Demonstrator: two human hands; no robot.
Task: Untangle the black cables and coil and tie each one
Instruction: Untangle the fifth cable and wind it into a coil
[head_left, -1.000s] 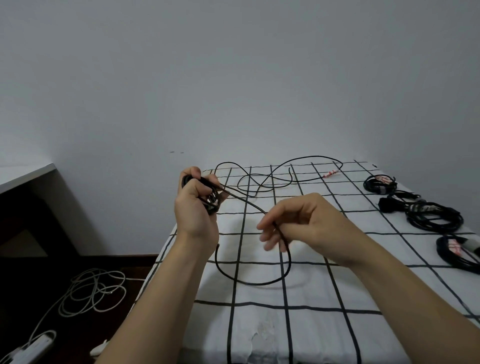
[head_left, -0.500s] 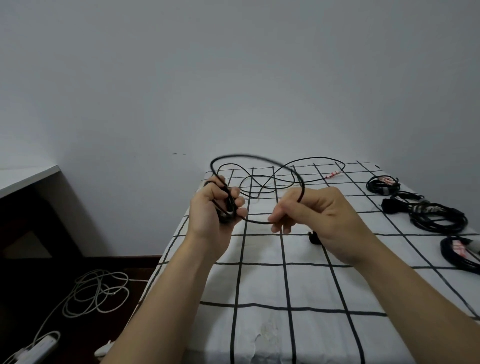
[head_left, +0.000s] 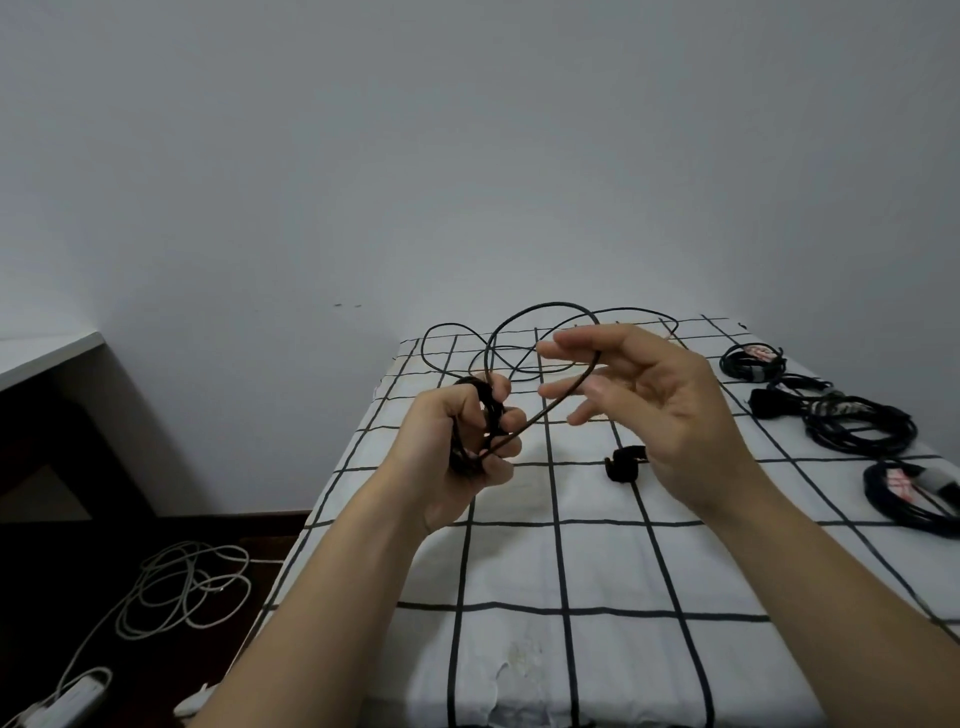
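1. Two bare forearms reach in from the bottom edge, up over a table covered by a white cloth with a black grid (head_left: 519, 566).
2. On the floor to the left lie a loose white cord (head_left: 182, 587) and a white power strip (head_left: 67, 699).
3. The left hand (head_left: 457, 441) is raised above the cloth with its back to the camera. Its fingers are curled tight round a small bundle of wound turns (head_left: 492, 410) of the black cable (head_left: 545, 305).
4. From that fist the cable runs up and to the right, then arcs back over as a wide loop held in the air.
5. The right hand (head_left: 670, 410) is held level with the left, palm turned inward, fingers straight and spread. The strand passes between them without being pinched.
6. A small black strap (head_left: 623, 463) lies on the cloth just below the right hand.
7. Three coiled black cables lie along the right edge of the table: a near one (head_left: 914, 491), a middle one (head_left: 857, 421) and a far one (head_left: 753, 360).
8. The rest of the black cable lies in loose curves on the far end of the cloth, in front of a plain grey wall (head_left: 467, 156).
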